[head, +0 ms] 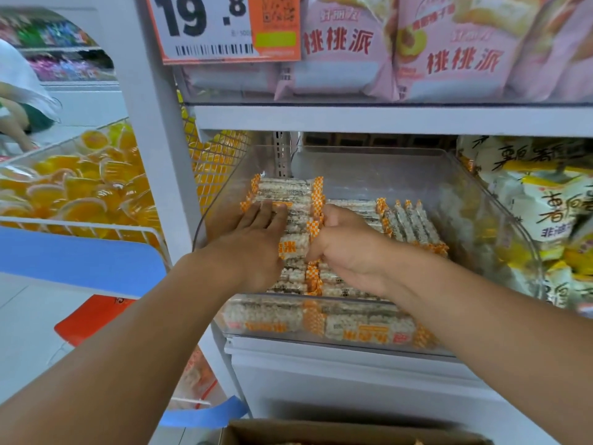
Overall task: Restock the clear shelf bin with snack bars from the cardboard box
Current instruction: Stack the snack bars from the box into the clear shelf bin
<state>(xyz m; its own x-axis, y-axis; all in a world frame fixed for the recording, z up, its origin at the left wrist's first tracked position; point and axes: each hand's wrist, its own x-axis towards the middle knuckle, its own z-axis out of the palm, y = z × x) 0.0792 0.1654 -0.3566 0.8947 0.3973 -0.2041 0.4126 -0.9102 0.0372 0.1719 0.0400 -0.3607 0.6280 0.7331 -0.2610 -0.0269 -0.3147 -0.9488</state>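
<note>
The clear shelf bin (500,213) sits on the middle shelf and holds several snack bars (407,223) in clear wrappers with orange-checked ends. My left hand (253,239) lies flat with straight fingers on a stack of bars (285,194) at the bin's left side. My right hand (343,245) is beside it, fingers curled around the orange ends of bars in the middle of the bin. More bars show through the bin's front wall. The cardboard box (321,433) is at the bottom edge, only its top rim visible.
Pink snack bags (449,53) and a price tag (205,27) fill the shelf above. White and yellow packets (545,213) sit right of the bin. A bin of orange jelly cups (80,191) stands left, past the white upright. Another person crouches at far left.
</note>
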